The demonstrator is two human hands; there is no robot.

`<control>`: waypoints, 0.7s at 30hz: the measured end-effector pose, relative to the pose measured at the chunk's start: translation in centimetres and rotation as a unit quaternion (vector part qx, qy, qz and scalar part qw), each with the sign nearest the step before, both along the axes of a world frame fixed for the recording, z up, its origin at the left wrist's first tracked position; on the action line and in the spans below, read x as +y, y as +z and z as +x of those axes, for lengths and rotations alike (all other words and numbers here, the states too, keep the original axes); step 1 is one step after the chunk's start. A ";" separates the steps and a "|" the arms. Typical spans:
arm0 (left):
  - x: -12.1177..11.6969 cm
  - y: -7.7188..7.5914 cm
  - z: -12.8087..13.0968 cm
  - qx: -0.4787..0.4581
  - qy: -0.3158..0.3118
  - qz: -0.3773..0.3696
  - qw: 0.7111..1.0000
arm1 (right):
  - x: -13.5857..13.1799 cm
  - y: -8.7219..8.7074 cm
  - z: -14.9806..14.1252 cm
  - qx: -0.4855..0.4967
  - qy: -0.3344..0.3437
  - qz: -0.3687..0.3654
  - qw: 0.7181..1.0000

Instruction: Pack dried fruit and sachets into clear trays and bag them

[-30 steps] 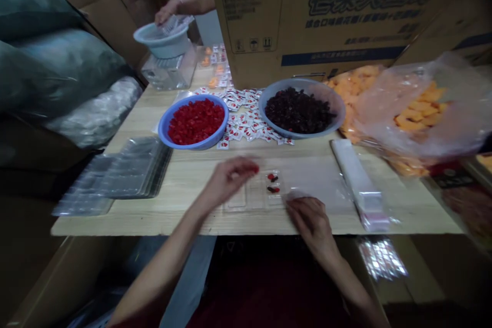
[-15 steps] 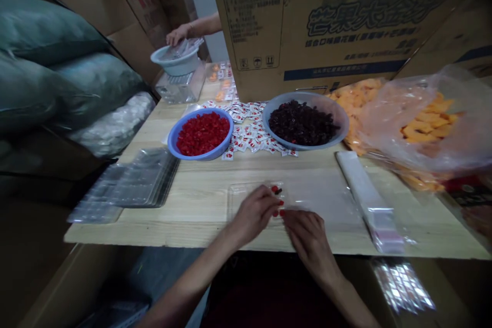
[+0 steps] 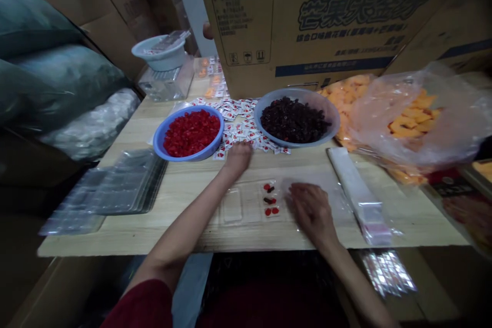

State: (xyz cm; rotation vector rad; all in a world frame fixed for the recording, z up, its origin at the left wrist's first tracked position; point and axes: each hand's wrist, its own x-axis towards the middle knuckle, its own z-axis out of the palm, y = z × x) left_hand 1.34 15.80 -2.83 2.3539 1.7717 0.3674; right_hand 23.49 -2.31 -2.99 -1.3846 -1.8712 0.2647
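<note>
Left hand reaches forward with its fingers curled down, at the near edge of a spread of small printed sachets; whether it pinches anything is hidden. Right hand lies low and loosely curved, gripping nothing, on a clear plastic sheet.

Far ahead of both hands, large printed cardboard cartons rise like a wall, while grey-green stuffed sacks bank up well left of the left hand. Beneath both hands runs a pale wood-grain table. Past the right hand sits a clear bag of orange dried fruit strips, and just right of that hand lies a long packet of clear sleeves. Well left of the left forearm is a stack of clear trays. Far ahead of the left hand, a pale blue bowl stands on a clear box, and a co-worker's fingertip shows at a carton's edge.

Just left of the left hand is a blue bowl of diced red fruit; to its right, a grey-blue bowl holds dark dried fruit. Between the hands, nearer the body, a clear blister tray lies flat, just left of the right hand, with red and dark pieces in its right-hand section.
</note>
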 end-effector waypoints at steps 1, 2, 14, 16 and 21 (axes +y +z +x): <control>-0.8 0.4 -0.6 -0.003 -0.003 -0.002 1.000 | 1.9 0.0 0.2 -0.008 -0.012 0.004 1.000; -1.7 1.0 -1.2 -0.011 -0.003 -0.002 1.000 | 4.0 -0.1 0.2 -0.029 -0.018 0.000 0.999; -12.3 2.2 -3.2 -0.167 -0.096 -0.082 0.978 | 14.1 -2.6 -0.2 -0.176 -0.062 -0.068 0.980; -12.1 1.8 -2.9 -0.167 -0.083 -0.071 0.980 | 13.8 -2.5 0.6 -0.152 -0.063 -0.062 0.984; -12.9 2.6 -2.7 -0.215 -0.024 -0.001 0.976 | 10.4 -0.9 2.0 -0.051 -0.087 -0.044 0.994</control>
